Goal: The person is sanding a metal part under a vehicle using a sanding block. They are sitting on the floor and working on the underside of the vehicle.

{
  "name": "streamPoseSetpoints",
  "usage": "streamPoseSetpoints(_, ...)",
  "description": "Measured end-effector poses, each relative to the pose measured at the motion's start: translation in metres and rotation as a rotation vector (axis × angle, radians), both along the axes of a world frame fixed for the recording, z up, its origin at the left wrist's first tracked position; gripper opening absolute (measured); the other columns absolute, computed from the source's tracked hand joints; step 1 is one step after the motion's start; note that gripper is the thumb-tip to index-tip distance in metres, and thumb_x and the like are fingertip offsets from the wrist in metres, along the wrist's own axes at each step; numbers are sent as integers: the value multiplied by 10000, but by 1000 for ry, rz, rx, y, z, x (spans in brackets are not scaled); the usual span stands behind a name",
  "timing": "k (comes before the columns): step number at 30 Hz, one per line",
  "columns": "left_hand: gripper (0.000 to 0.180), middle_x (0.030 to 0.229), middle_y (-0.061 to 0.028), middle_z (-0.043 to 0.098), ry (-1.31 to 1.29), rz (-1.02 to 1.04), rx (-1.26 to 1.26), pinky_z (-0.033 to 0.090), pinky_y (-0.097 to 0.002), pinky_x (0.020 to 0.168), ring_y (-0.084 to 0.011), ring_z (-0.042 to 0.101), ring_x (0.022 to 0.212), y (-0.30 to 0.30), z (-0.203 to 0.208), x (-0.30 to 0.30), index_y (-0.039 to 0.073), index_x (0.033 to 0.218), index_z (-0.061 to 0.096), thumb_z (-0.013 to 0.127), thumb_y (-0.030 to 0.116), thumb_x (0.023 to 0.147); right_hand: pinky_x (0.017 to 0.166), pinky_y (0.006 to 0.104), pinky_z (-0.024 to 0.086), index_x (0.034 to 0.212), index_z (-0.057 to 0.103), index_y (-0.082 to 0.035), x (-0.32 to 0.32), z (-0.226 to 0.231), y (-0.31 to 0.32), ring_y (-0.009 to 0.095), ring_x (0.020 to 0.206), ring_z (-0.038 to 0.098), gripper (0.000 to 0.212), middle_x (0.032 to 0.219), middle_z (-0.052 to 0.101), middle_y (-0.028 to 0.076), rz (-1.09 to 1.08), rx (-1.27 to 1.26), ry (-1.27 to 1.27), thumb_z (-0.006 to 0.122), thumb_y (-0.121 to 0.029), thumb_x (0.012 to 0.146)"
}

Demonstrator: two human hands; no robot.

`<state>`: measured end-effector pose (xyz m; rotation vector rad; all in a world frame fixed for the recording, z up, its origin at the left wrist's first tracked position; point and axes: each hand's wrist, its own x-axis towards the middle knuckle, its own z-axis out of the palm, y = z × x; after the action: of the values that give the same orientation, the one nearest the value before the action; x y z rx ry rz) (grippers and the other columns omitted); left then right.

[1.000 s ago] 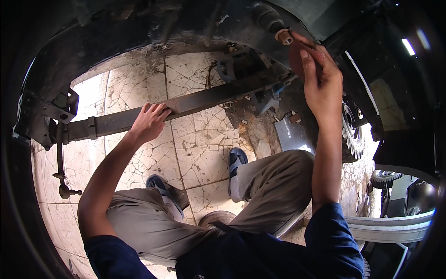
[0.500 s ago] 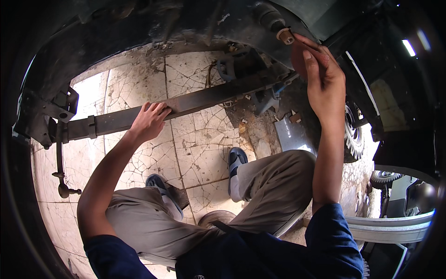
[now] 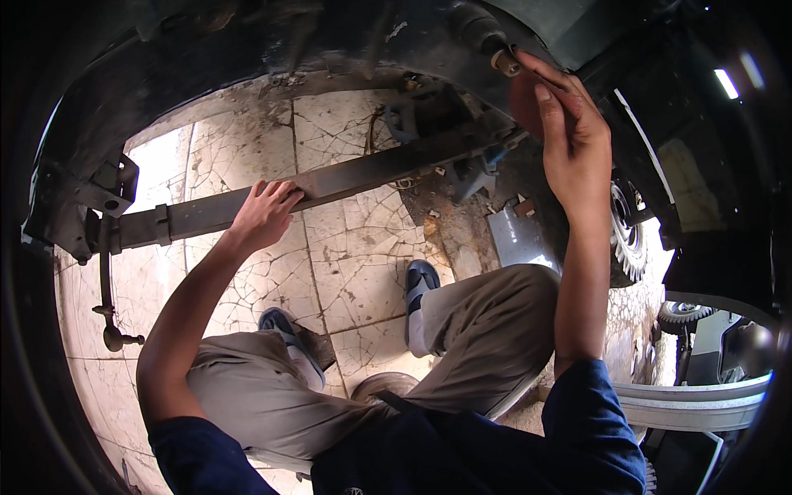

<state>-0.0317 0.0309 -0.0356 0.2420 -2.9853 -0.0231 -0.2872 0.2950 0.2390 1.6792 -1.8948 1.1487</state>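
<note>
My right hand is raised at the upper right, pinching a piece of reddish-brown sandpaper between thumb and fingers. Its index finger reaches up beside a short metal stub that sticks out of a dark rounded housing. The sandpaper hangs just below the stub; whether it touches the metal is hard to tell. My left hand lies on a long dark flat metal bar, fingers slightly apart and draped over it, holding nothing loose.
Beneath the bar spreads a cracked tile floor. A linkage rod hangs at the left. To the right stand a toothed wheel and a pale curved rim. A grey metal sheet lies among debris. Dark bodywork arches overhead.
My right hand has shifted slightly up and left with the sandpaper, its index finger now closer alongside the stub. My left hand has stayed on the bar.
</note>
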Motion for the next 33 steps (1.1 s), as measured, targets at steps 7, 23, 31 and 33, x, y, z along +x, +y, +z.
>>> streamPoseSetpoints(7, 496, 1360, -82, 494, -12, 9, -7, 336, -451, 1101, -234, 441, 1305, 1, 0, -2, 87, 1353, 551, 660, 191, 880, 817, 232, 499, 1222, 695, -73, -7, -4, 1, 111, 901, 659, 292, 1037, 700, 75, -1, -33, -14, 514, -6, 1003)
streamPoseSetpoints(23, 507, 1382, -96, 498, -43, 11, 19, 327, -458, 1108, -244, 438, 1317, 0, 1, 0, 85, 1366, 545, 654, 209, 886, 809, 236, 494, 1214, 689, -54, 1, -5, -3, 93, 835, 623, 292, 971, 692, 69, 6, -37, -128, 494, -4, 1002)
streamPoseSetpoints(31, 505, 1362, -88, 489, -27, 10, -9, 336, -435, 1096, -235, 441, 1309, 0, 2, -2, 86, 1352, 543, 679, 182, 876, 838, 219, 484, 1245, 666, -10, -3, -11, 3, 52, 923, 609, 272, 1062, 714, 25, 25, 41, -522, 504, -87, 1041)
streamPoseSetpoints(33, 503, 1359, -87, 489, -23, 7, -12, 336, -434, 1095, -234, 442, 1306, 1, 3, -2, 87, 1352, 543, 678, 183, 877, 828, 213, 487, 1248, 670, -26, -6, -11, 3, 46, 924, 604, 272, 1058, 707, 18, 76, 22, -500, 504, -82, 1040)
